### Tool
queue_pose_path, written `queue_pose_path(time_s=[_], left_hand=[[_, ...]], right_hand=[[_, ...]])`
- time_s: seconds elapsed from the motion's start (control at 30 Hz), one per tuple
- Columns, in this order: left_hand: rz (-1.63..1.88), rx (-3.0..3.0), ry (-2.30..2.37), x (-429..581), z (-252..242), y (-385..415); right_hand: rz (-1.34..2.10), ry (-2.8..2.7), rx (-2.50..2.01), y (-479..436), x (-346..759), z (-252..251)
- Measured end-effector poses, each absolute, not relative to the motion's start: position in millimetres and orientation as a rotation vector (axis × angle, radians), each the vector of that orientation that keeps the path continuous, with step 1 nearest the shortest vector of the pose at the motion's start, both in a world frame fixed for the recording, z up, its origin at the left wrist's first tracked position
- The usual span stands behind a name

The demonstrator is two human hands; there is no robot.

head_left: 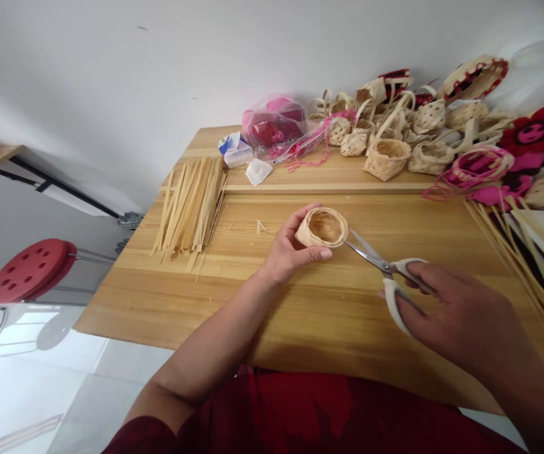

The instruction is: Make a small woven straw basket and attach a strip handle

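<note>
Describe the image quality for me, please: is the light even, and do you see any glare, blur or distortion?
In the head view, bright glare lies on the floor tiles, the wide lens bends the edges of the wooden table, a soft shadow falls beneath the left forearm, and the woven basket and scissors look fairly sharp.

One left hand (287,244), one right hand (456,309), one small pale woven basket (321,228), one pair of white-handled steel scissors (387,271), one round red stool (29,270), one clear plastic bag (274,123), roughly a dozen more pale woven baskets (386,159).
</note>
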State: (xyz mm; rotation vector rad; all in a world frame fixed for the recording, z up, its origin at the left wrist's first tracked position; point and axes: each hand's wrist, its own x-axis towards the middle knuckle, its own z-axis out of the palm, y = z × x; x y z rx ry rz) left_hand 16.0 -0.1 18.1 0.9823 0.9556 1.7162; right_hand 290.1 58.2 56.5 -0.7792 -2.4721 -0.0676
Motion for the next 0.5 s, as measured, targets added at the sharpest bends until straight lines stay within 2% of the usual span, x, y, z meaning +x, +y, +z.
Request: queue_pose_path(time_s=[0.33,0.5], left_hand=[[1.698,1.032,1.072,22.0,24.7,-4.7],[1.692,1.076,1.1,25.0,24.1,-5.2]], right_hand=[[0.083,-2.565,-0.887,46.6,284.4,59.6],[0.035,-2.571,-0.929,44.6,280.3,60.1]])
